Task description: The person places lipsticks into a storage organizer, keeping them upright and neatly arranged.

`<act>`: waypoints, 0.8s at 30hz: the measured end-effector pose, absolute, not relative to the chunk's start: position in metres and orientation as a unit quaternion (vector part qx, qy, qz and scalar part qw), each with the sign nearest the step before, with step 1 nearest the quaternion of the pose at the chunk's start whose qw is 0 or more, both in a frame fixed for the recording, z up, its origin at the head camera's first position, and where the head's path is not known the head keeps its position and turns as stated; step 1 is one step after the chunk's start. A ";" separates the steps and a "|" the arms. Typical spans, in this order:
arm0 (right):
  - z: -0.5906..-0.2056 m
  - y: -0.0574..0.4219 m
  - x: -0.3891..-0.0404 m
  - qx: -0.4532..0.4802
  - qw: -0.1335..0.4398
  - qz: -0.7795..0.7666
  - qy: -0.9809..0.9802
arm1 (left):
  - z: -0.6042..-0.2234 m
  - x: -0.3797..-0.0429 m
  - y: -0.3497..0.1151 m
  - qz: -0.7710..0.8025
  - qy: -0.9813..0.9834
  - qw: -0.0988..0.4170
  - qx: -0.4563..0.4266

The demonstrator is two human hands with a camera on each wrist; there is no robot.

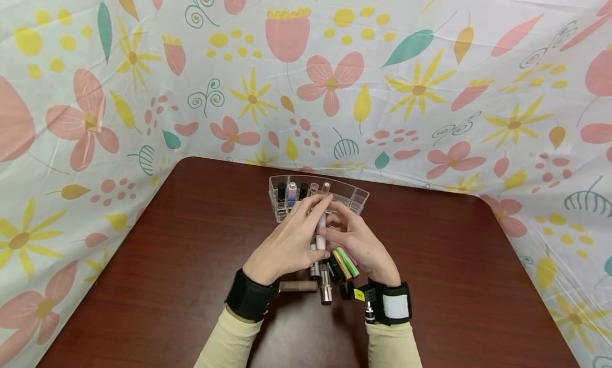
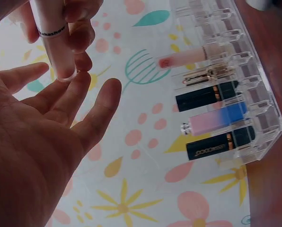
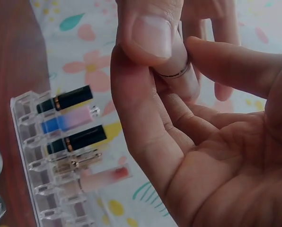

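A pale pink lip gloss tube [image 1: 321, 239] with small dark lettering stands between both hands above the table. My right hand [image 1: 365, 246] pinches it, with curled fingers on either side of the tube [image 2: 56, 40]. My left hand [image 1: 289, 240] is spread beside it, fingers fairly straight and near the tube's end; whether they touch it I cannot tell. Behind the hands sits a clear organizer [image 1: 358, 198]. Its slots hold black lipsticks [image 2: 207, 149], a pink-and-blue lipstick [image 2: 216, 119], a clear-and-gold tube [image 2: 205, 75] and a pink gloss [image 2: 186, 57].
Below the hands, loose cosmetics lie on the dark wood table [image 1: 191, 251]: a green tube [image 1: 348, 262], a gold tube [image 1: 341, 264], a silver-ended lipstick [image 1: 326, 288] and a brownish tube [image 1: 298, 287], among others. A floral curtain [image 1: 406, 118] hangs behind the table.
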State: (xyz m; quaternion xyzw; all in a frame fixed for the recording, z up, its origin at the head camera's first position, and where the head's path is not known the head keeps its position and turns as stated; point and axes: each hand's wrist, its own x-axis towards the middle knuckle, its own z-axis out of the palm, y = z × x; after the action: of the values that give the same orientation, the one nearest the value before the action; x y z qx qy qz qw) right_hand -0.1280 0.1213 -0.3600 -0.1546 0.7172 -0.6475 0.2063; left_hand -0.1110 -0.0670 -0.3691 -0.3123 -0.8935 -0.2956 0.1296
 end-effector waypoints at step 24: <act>-0.423 0.099 -0.161 -0.112 0.168 -0.557 0.805 | -0.413 -0.133 -0.074 -0.352 -0.906 -0.022 -0.236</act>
State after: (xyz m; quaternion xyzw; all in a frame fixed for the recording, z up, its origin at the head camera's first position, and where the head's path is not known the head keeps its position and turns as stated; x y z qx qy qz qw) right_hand -0.1612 0.0985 -0.4234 -0.1116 0.8054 -0.5574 0.1677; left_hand -0.1325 -0.0735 -0.4129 -0.2357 -0.9057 -0.3517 -0.0218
